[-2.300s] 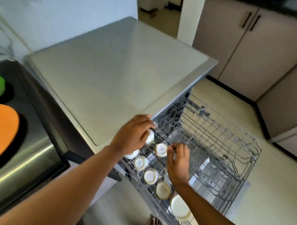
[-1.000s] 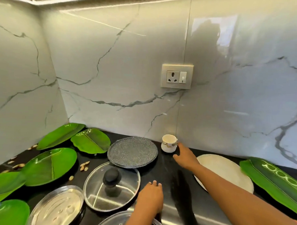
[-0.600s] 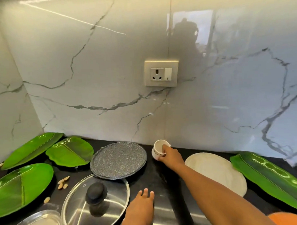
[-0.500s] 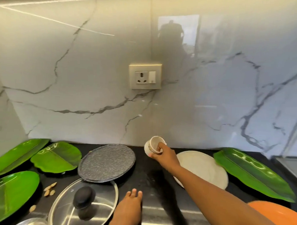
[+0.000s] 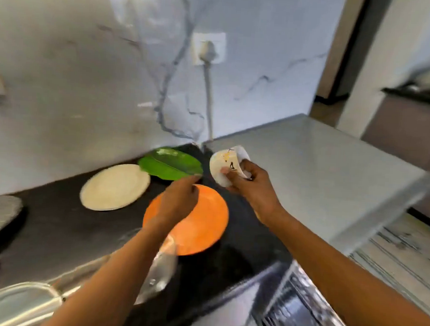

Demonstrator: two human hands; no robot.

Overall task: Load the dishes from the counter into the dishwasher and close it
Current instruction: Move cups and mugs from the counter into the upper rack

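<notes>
**The cup is up in the right hand**

The right hand [image 5: 252,186] holds a small white cup [image 5: 227,167]. Its fingers and thumb are curled round the cup. The cup is tipped on its side and has a little dark and yellow mark on it. It is up in the air, above the spot where the black bench [image 5: 58,230] meets the grey dishwasher top [image 5: 319,182].

The left hand [image 5: 180,196] is stretched out with its fingers straight. It holds nothing. It is over the orange plate [image 5: 201,226], and its fingertips point at the green leaf plate [image 5: 170,163]. The picture is blurry, so I cannot tell if the left hand touches the orange plate.

The orange plate lies flat on the bench, near the front. The green leaf plate lies behind it, close to the wall. A round cream plate [image 5: 114,186] lies just beside the green one, on its left. A grey plate [image 5: 0,212] shows at the left edge. A glass lid [image 5: 160,271] sits under the left arm.

A plug [image 5: 209,49] is in the wall socket, and its cord hangs down the wall.
</notes>
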